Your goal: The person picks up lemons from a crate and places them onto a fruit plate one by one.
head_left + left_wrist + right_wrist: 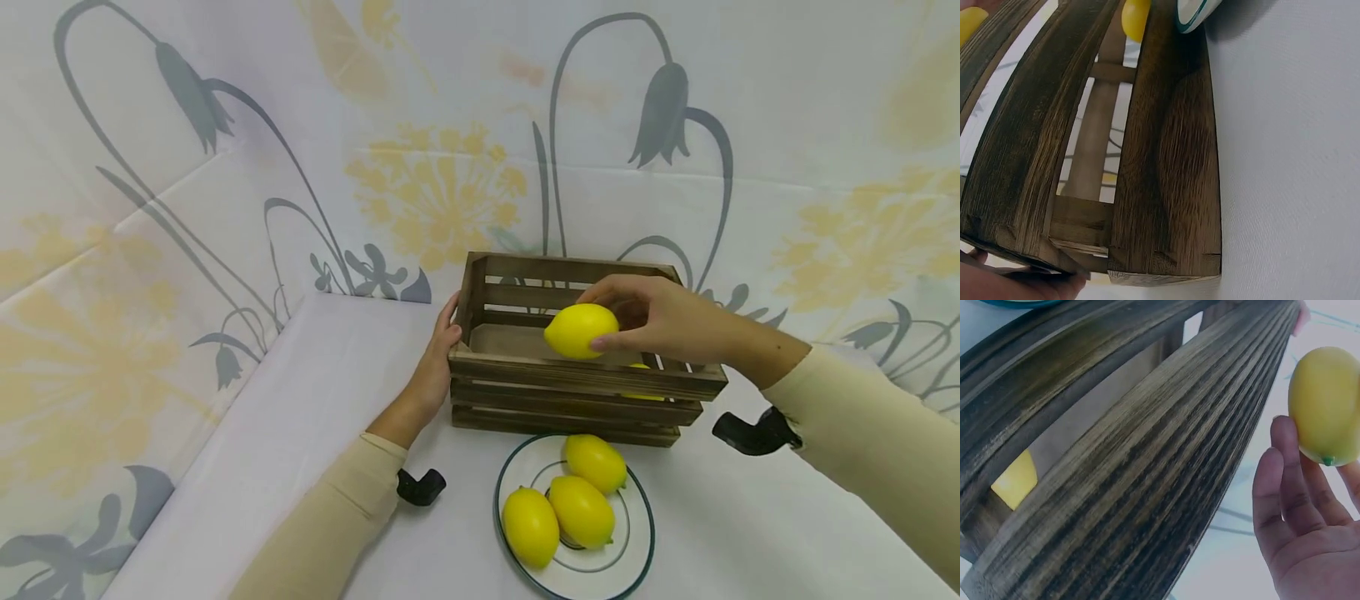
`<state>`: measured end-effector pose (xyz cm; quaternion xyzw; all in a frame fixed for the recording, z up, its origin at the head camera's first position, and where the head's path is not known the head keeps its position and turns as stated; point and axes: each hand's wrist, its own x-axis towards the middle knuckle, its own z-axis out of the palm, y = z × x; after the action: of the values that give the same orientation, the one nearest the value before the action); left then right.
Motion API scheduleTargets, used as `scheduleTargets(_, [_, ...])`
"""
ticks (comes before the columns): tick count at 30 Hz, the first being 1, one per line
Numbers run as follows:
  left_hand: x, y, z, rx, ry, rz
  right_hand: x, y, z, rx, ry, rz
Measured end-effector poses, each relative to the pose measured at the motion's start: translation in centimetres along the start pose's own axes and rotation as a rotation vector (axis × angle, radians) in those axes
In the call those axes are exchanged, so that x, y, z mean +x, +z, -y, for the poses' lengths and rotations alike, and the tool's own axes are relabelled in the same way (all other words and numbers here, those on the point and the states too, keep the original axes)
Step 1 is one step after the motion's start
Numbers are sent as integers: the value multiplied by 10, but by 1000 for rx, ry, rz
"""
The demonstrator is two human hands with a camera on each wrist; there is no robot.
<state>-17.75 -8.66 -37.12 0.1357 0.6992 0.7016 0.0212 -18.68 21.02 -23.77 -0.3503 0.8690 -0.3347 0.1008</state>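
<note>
A brown slatted wooden crate stands in the middle of the head view. Its left end is held by my left hand, the fingers behind the end wall and the thumb at the near corner. Over the crate's opening, my right hand holds a yellow lemon between thumb and fingers; the right wrist view shows this lemon above the top slat. A second lemon lies inside the crate at its right end, partly hidden behind the front slats.
In front of the crate sits a white plate with a dark green rim, bearing several lemons. A white cloth covers the table. Behind stands a flower-patterned curtain.
</note>
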Motion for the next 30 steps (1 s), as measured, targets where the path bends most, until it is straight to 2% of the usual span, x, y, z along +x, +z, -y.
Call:
scheduleTargets(7, [-2, 1, -1, 19, -11, -2, -8, 4, 5, 20, 9, -27])
scheduleTargets(13, [-1, 2, -1, -1, -7, -6, -13, 6, 10, 36, -2, -36])
scheduleTargets(18, [1, 3, 1, -37, 8, 8, -14, 12, 10, 73, -11, -19])
scheduleTargets(23, [2, 4, 1, -26, 9, -1, -12, 19, 10, 94, -36, -8])
scheduleTargets(30, [0, 2, 2, -26, 23, -1, -10, 28, 11, 133, -24, 33])
